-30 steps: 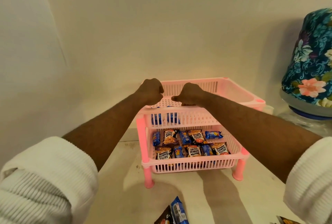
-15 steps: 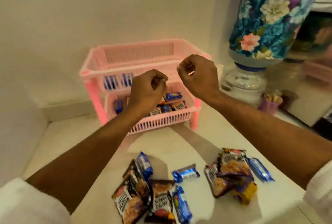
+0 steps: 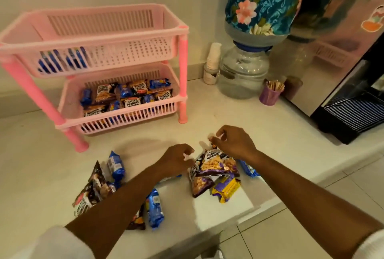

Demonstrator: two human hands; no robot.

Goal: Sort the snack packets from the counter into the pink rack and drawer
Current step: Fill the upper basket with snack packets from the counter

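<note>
Snack packets (image 3: 214, 167) lay in two loose heaps at lower centre of the frame on the counter (image 3: 259, 125), unsorted. Our left hand (image 3: 175, 162) hovered loosely curled, holding nothing; our right hand (image 3: 233, 143) seemed to pinch a packet's edge, though we could not tell. In the pink rack (image 3: 93, 38), upper left, the lower tray (image 3: 70, 101) looked roughly half full, and the upper held a few blue packets (image 3: 62, 61). We judged the job about halfway.

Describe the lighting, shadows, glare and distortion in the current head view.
Head view: warm, dim indoor light; soft forearm shadows fall on the counter toward the pink rack; the steel dispenser front shows blurred reflections; wide-angle distortion tilts the rack's legs; the sleeves at the bottom corners are blurred.
</note>
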